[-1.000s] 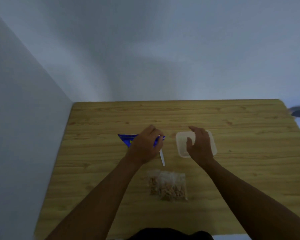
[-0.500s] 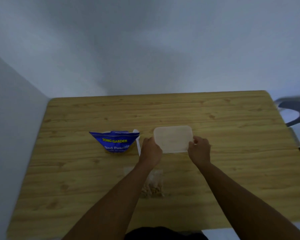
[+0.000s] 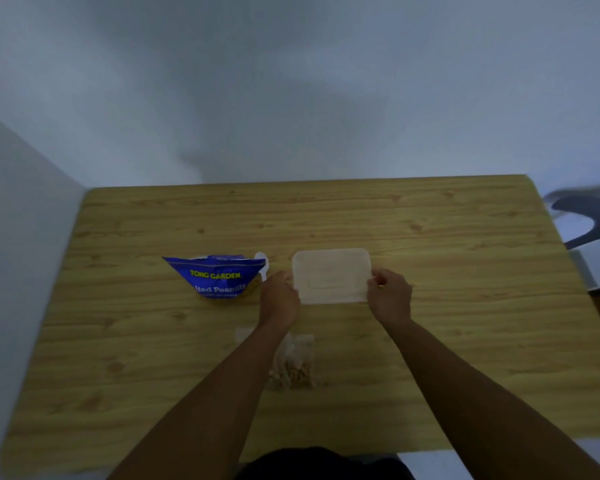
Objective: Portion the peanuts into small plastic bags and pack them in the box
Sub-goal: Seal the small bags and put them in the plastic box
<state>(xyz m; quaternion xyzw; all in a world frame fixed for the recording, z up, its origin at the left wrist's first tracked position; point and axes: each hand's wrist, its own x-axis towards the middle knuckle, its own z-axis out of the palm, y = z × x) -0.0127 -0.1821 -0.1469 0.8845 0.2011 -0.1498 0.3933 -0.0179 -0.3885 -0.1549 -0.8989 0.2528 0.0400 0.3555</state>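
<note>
A pale translucent plastic box (image 3: 331, 276) with its lid on sits mid-table on the wooden table (image 3: 465, 306). The left hand (image 3: 280, 299) pinches its left edge and the right hand (image 3: 390, 297) grips its right edge. Left of it stands an opened blue Tong Garden salted peanuts bag (image 3: 217, 277), a white plastic spoon (image 3: 262, 263) between the two. Nearer, small bags of peanuts (image 3: 295, 362) lie partly hidden by the left forearm. Both arms reach forward.
</note>
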